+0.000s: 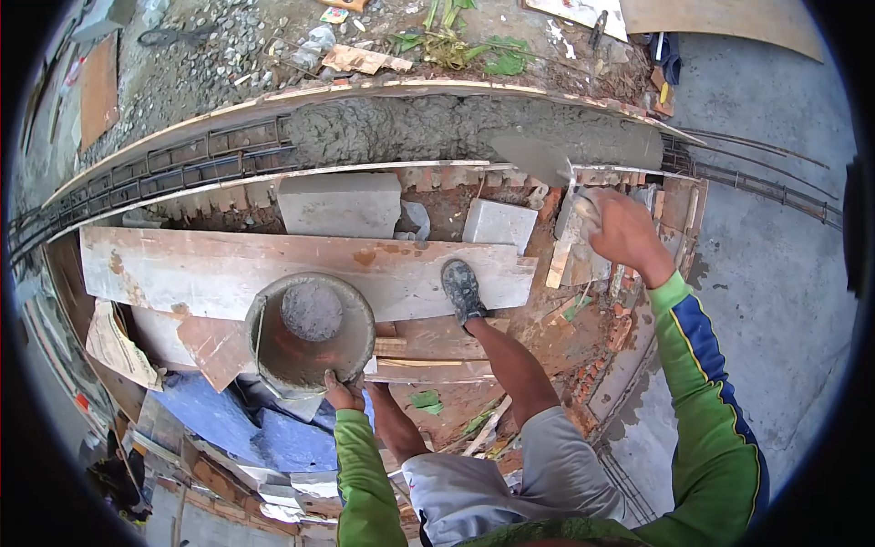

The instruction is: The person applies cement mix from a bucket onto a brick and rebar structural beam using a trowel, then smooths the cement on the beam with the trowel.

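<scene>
My right hand is closed around the handle of a trowel. The trowel's blade, somewhat blurred, lies over the wet concrete inside a long wooden form. To the right of the blade the concrete looks smoother; to its left it is rough and lumpy. My left hand grips the near rim of a bucket, thumb over the edge. The bucket is tilted toward me, with some grey mix in its bottom.
Steel rebar runs out of the concrete on the left, more rebar on the right. My shoe rests on a plank. Grey blocks, broken bricks and a blue tarp lie around. Gravel covers ground beyond the form.
</scene>
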{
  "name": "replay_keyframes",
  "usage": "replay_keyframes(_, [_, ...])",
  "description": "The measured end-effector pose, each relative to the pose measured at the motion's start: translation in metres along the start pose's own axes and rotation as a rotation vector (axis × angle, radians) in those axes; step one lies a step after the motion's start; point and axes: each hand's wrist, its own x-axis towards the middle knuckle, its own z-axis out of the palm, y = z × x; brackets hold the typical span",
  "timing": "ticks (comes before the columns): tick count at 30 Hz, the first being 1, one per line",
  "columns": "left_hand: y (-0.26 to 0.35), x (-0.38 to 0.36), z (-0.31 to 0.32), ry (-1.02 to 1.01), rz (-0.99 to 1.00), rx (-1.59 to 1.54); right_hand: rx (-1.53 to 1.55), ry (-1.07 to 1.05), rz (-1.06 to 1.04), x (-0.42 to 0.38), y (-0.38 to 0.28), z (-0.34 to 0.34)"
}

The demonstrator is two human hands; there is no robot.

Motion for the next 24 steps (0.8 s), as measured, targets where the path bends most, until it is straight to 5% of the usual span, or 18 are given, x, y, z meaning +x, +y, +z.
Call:
replay_keyframes(2, [-0.004, 0.0, -0.002, -0.037, 0.012, -0.045, -0.009, 0.446, -0.412, -0.011, -0.027, 0.018])
replay_keyframes(4, [-0.009, 0.003, -0.004, -0.04, 0.039, -0.09, -0.133, 0.157, -0.462, 0.018, -0.076, 0.017])
replay_keyframes(6, [-0.014, 0.01, -0.007, 0.006, 0.103, -0.134, -0.185, 0.123, -0.431, 0.055, -0.149, 0.008])
replay_keyframes(9, [-0.002, -0.005, 0.011, 0.097, 0.099, -0.124, -0.168, 0.242, -0.669, 0.116, -0.24, -0.006])
replay_keyframes(13, [-0.001, -0.013, 0.019, 0.088, 0.112, -0.125, -0.374, 0.128, -0.664, 0.186, -0.288, 0.001])
replay_keyframes(22, [0.01, -0.014, 0.019, 0.086, 0.063, -0.091, -0.48, -0.015, -0.196, 0.148, -0.083, -0.008])
replay_keyframes(24, [0.011, -0.015, 0.019, 0.088, 0.066, -0.098, -0.241, -0.077, -0.153, 0.147, -0.052, 0.005])
